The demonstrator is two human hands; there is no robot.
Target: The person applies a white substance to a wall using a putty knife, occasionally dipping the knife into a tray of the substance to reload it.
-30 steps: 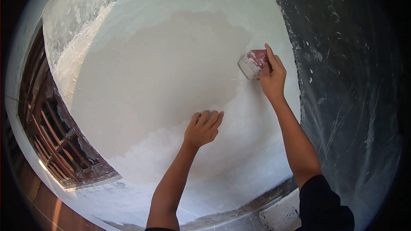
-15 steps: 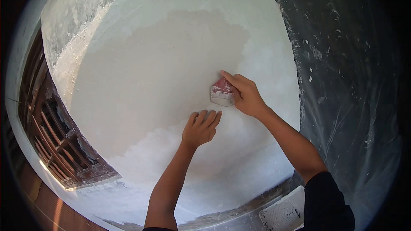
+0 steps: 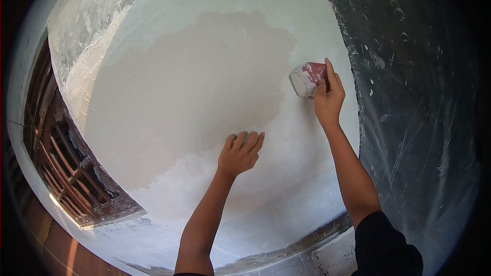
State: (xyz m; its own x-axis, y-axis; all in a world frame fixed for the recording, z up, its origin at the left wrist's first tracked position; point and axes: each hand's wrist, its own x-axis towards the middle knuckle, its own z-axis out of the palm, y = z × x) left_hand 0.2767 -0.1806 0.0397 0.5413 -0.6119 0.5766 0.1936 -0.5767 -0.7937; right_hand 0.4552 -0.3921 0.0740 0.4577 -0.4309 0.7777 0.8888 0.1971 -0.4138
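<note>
Our right hand [image 3: 330,99] grips the scraper [image 3: 308,79], which sits by the right edge of the darker patch [image 3: 189,71] on the wall [image 3: 307,158]. Our left hand [image 3: 239,154] is open, fingers bent and slightly apart, near the patch's lower edge; we can't tell whether they touch. The window [image 3: 79,174] lies left, the plastic sheet [image 3: 419,107] right. Our right sleeve [image 3: 383,245] partly blocks the tray [image 3: 335,255].
</note>
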